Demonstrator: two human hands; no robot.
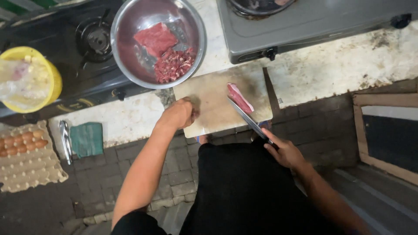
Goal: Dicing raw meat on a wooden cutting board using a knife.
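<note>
My right hand (285,151) grips the handle of a long knife (246,115), whose blade points up-left and touches a strip of raw red meat (240,98) on a pale cutting board (209,93). My left hand (179,114) is closed in a fist and rests on the board's left edge, holding nothing that I can see. Just beyond the board sits a steel bowl (193,26) with a slab of raw meat (155,38) and a heap of small cut pieces (174,64).
A black gas stove (74,56) stands at the left with a yellow bowl (55,80) on it; a grey stove (313,30) is at the back right. A green cloth (87,138), a metal utensil (65,141) and an egg tray (26,156) lie at left.
</note>
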